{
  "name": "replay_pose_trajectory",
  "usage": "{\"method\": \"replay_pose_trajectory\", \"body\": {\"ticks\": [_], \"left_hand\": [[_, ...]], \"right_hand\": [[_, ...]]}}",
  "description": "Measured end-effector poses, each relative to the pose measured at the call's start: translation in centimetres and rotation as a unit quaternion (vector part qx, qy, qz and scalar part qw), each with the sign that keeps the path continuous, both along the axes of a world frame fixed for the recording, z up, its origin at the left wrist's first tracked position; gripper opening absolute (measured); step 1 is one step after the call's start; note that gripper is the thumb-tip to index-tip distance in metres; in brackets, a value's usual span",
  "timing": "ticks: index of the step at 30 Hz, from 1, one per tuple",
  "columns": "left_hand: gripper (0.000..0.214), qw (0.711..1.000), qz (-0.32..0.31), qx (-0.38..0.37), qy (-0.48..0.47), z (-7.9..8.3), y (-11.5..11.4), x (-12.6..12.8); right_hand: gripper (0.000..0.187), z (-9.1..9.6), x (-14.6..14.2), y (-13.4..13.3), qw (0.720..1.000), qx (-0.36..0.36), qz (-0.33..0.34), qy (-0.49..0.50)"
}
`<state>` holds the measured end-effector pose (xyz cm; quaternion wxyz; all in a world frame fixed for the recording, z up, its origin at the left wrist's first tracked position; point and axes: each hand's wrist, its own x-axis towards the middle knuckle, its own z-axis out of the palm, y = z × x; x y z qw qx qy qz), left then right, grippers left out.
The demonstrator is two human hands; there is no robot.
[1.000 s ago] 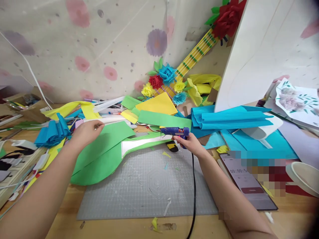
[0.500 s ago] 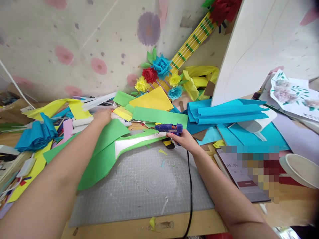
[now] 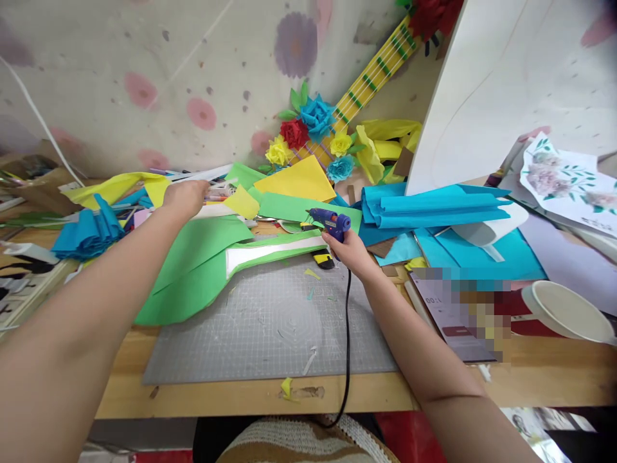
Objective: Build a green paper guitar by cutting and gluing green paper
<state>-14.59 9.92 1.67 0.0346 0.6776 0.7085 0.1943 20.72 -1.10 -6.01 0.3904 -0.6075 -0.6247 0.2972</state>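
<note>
My right hand (image 3: 349, 251) grips a blue hot glue gun (image 3: 328, 220) with its nozzle pointing left, held above the far edge of the grey cutting mat (image 3: 270, 321). Its black cord (image 3: 347, 334) hangs down toward me. Under the gun lies a green paper guitar shape (image 3: 202, 263) with a white neck panel (image 3: 270, 252). My left hand (image 3: 186, 196) reaches far back into the pile of pens and paper strips (image 3: 216, 191) beyond the green sheet, with its fingers curled. What they hold, if anything, is hidden.
A yellow paper guitar (image 3: 366, 83) with paper flowers (image 3: 308, 128) leans on the wall. Blue crepe paper (image 3: 434, 209) and a white board (image 3: 506, 90) fill the right. A tablet (image 3: 448, 315) and a white bowl (image 3: 563, 312) sit at the right; blue folded crepe (image 3: 87, 228) lies at the left.
My left hand has moved from the green sheet farther back into the pile of pens and strips. The glue gun has tilted and lifted slightly in my right hand.
</note>
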Motion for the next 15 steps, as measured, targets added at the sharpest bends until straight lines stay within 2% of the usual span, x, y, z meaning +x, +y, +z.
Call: {"method": "replay_pose_trajectory", "body": {"ticks": [3,4,5,7,8,10,13,15], "left_hand": [[0.008,0.990,0.012,0.110,-0.088,1.4,-2.9,2.8],[0.007,0.958,0.010,0.170,-0.232,1.7,-4.1,4.2],[0.008,0.902,0.008,0.202,-0.381,1.8,-5.5,5.8],[0.010,0.771,-0.022,0.173,-0.613,1.4,-8.5,9.0],[0.013,0.712,-0.032,0.143,-0.686,0.9,-10.0,10.6],[0.016,0.623,-0.027,0.116,-0.773,-0.4,-13.0,13.2],[0.015,0.538,0.015,0.137,-0.832,-2.6,-16.0,15.7],[0.015,0.508,0.029,0.133,-0.851,-3.8,-16.8,16.7]], "right_hand": [[0.033,0.1,-0.5,-0.2,0.995,0.044,-0.054,-0.069],[0.032,0.2,-0.7,-0.3,0.992,0.050,-0.075,-0.085],[0.030,0.4,-1.0,-0.5,0.990,0.048,-0.094,-0.096],[0.024,0.8,-1.4,-0.9,0.988,0.027,-0.116,-0.103],[0.022,1.0,-1.7,-1.2,0.987,0.020,-0.120,-0.106],[0.022,1.4,-2.2,-1.7,0.985,0.018,-0.124,-0.120],[0.026,1.9,-2.8,-2.6,0.977,0.021,-0.116,-0.180],[0.029,2.0,-3.2,-3.0,0.967,0.020,-0.111,-0.228]]}}
